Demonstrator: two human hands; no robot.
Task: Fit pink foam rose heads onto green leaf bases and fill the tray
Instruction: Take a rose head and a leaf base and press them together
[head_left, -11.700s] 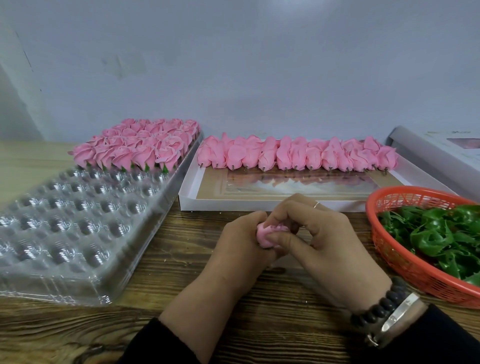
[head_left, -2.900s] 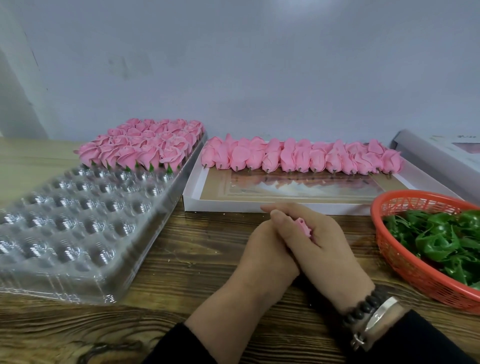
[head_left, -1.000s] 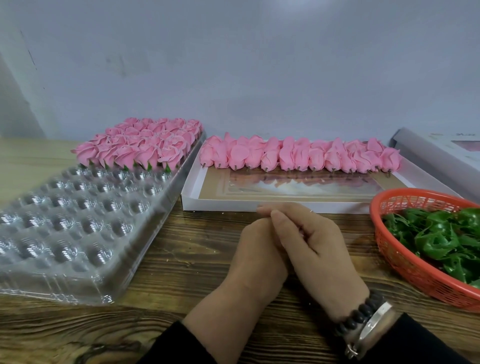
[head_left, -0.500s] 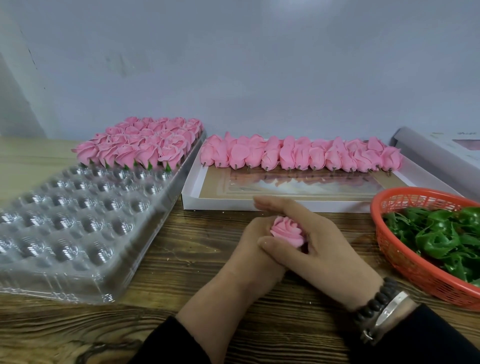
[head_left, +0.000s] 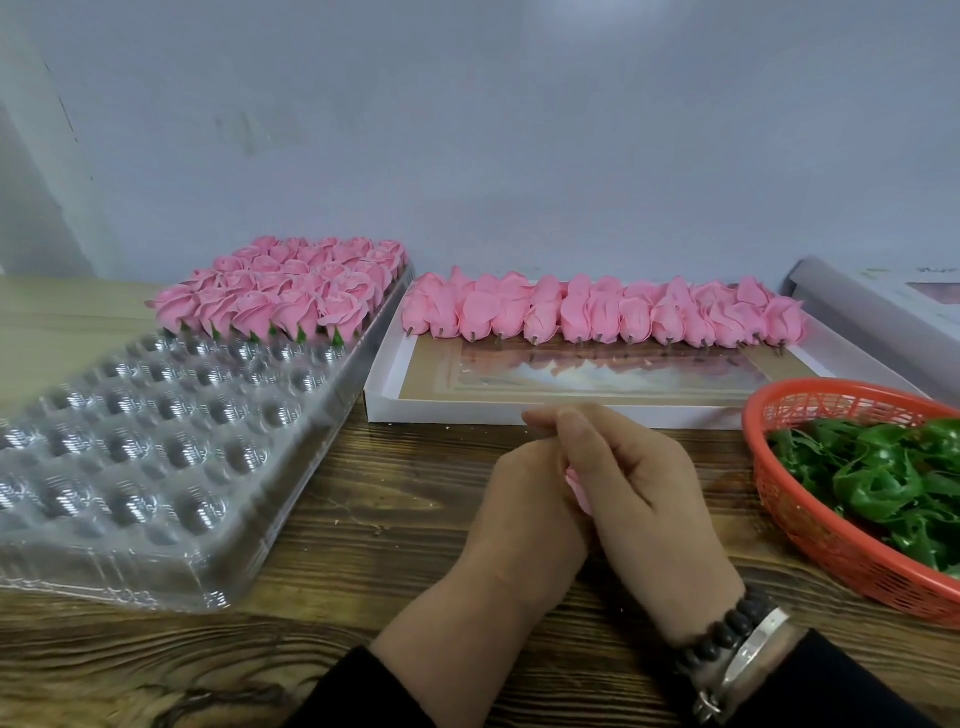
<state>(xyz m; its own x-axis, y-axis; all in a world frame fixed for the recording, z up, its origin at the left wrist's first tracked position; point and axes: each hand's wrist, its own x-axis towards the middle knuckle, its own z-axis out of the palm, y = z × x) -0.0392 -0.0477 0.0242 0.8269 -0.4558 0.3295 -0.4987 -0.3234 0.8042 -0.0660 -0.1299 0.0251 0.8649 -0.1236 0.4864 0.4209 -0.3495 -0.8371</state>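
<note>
Pale grey wall stands behind the dark-grained wooden table (head_left: 363, 499), where both hands meet near the middle of its front half. Half a second ago the pink foam rose head (head_left: 577, 486) sat exposed, petals up, between the fingers; now the right hand (head_left: 639, 499) has folded over the left hand (head_left: 524, 509) and only a pink sliver shows between them. Both hands are curled about it, so I judge that the head is being pressed onto its green base, though no base is visible. Which way the rose points, and how its long axis lies, cannot be told here.

Finished roses fill only the far end of the clear plastic blister tray (head_left: 156, 441) at the table's left edge, so most cups are still to fill. Loose heads line the far side of the white cardboard box (head_left: 395, 410); green leaf bases (head_left: 883, 483) lie in the orange mesh basket (head_left: 769, 415) at the right edge.
</note>
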